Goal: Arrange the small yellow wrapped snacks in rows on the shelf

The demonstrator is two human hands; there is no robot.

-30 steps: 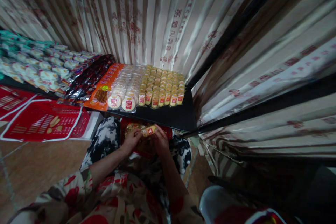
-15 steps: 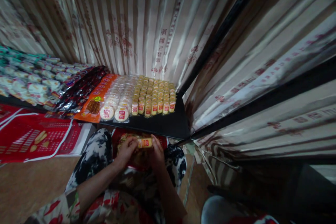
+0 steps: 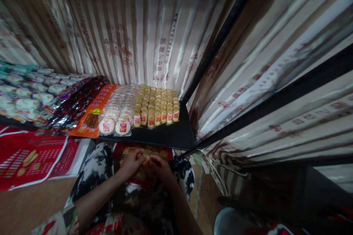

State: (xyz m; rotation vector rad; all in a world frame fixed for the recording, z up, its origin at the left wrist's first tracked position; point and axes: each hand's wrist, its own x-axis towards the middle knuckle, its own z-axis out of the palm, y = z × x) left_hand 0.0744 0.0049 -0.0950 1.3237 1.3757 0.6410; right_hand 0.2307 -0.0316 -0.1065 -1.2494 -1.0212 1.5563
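Note:
My left hand (image 3: 134, 163) and my right hand (image 3: 161, 169) are close together above my lap, fingers curled in a pinch. Between the fingertips shows a little of a yellow wrapped snack (image 3: 146, 159), mostly covered by the fingers. Under the hands, a red bag (image 3: 117, 152) lies open between my knees with more yellow wrapped snacks (image 3: 154, 150) in it. In front, similar snacks (image 3: 157, 116) stand in tight rows on a black shelf (image 3: 171, 137). To their left lie round white wrapped cakes (image 3: 122, 126) in columns.
An orange snack packet (image 3: 91, 119), dark shiny packets (image 3: 73, 104) and many white packets (image 3: 27, 104) fill the shelf leftward. A red printed bag (image 3: 30, 165) lies at the left. Pleated curtains (image 3: 149, 25) and black frame bars (image 3: 275, 95) close off the back and right.
My hands have drawn closer together. The snack that showed its red label lengthwise between them is now mostly hidden by the fingers. The view has shifted slightly.

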